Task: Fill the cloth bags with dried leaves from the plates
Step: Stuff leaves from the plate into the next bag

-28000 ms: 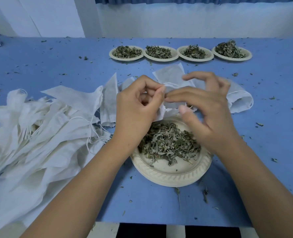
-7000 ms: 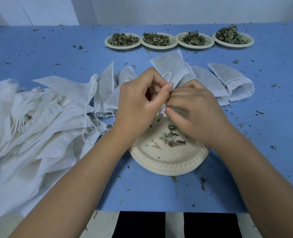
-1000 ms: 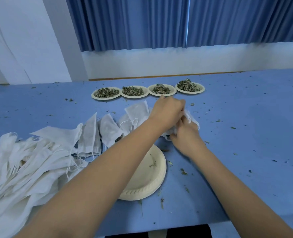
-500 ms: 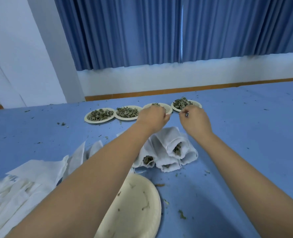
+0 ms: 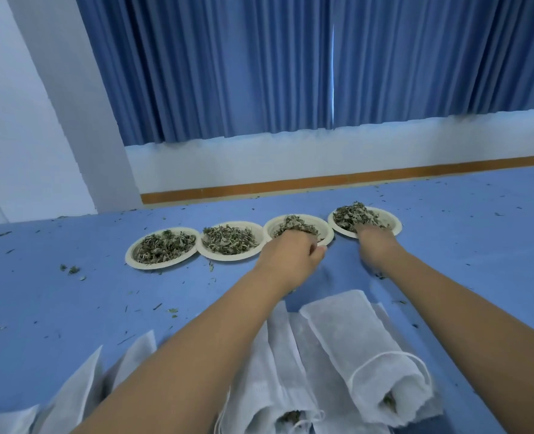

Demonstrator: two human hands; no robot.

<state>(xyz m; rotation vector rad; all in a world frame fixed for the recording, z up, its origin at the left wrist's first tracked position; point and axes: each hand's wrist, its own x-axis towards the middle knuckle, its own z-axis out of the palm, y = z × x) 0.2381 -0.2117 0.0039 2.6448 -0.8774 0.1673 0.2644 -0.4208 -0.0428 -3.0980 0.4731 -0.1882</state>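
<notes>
Four pale plates of dried leaves stand in a row at the far side of the blue table. Counting from the left they are the first plate [image 5: 162, 248], second plate [image 5: 230, 242], third plate [image 5: 317, 227] and fourth plate [image 5: 388, 220]. My left hand [image 5: 290, 255] grips the near rim of the third plate, thumb under the edge and fingers curled into the leaves. My right hand [image 5: 374, 242] grips the fourth plate's near rim, its fingertips hidden in the leaves. Near me lie filled white cloth bags [image 5: 361, 349], with leaves showing at their mouths.
Flat empty cloth bags [image 5: 71, 399] lie at the bottom left. Leaf crumbs are scattered over the blue table [image 5: 71, 308]. Behind the plates are a wooden table edge, a white wall and a blue curtain [image 5: 259, 73].
Both hands have dropped onto the near rims of the third and fourth plates. The view has shifted forward, and the emptied plate near me is out of view.
</notes>
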